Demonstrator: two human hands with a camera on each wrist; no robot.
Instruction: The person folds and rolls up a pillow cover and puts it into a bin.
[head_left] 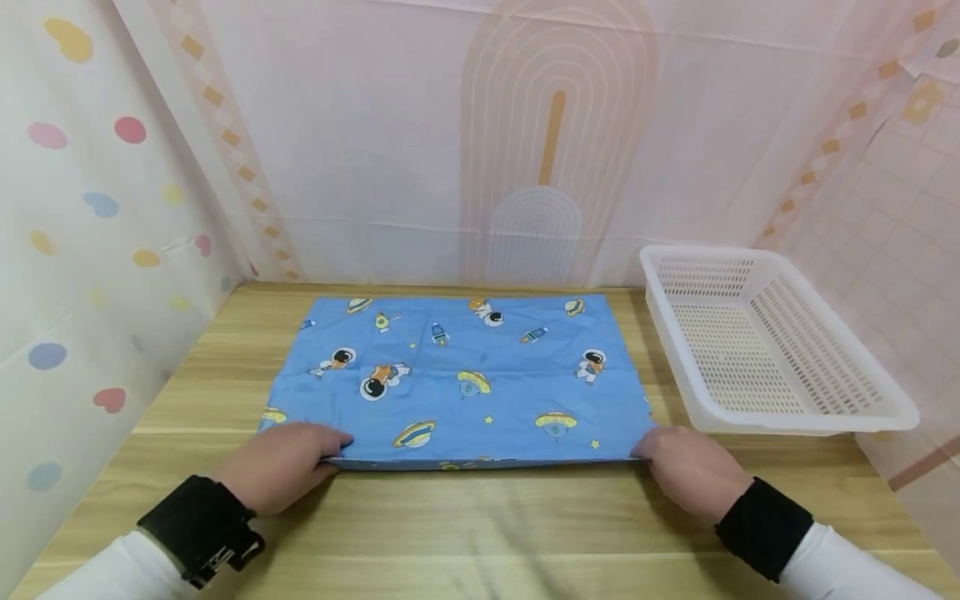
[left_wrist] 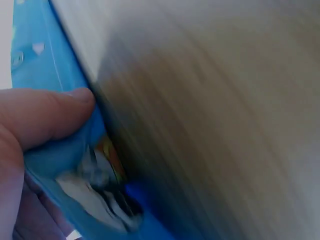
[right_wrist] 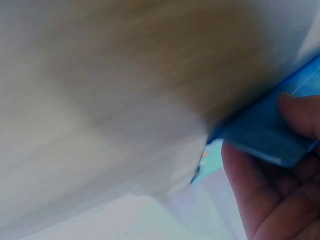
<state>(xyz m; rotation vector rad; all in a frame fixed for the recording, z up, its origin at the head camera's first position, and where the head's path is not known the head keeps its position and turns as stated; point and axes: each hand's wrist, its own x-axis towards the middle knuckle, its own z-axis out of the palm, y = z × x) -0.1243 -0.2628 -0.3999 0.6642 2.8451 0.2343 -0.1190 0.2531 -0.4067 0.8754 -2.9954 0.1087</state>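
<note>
A blue cloth point(head_left: 442, 367) printed with astronauts, rockets and planets lies spread as a rectangle on the wooden table. At its near left corner, my left hand point(head_left: 281, 467) pinches the edge, thumb on top and fingers beneath; the left wrist view shows the thumb point(left_wrist: 55, 112) pressing on the fabric. My right hand point(head_left: 690, 468) pinches the near right corner the same way, with the fingers under the cloth point(right_wrist: 265, 135) in the right wrist view. Between the hands the front edge is stretched straight, and a strip of the printed underside shows below it.
A white plastic basket point(head_left: 697, 379) with slotted sides stands at the right, close beside the cloth. The bare wooden table point(head_left: 465, 533) extends in front of the hands. Patterned curtains point(head_left: 375, 150) hang behind and on both sides.
</note>
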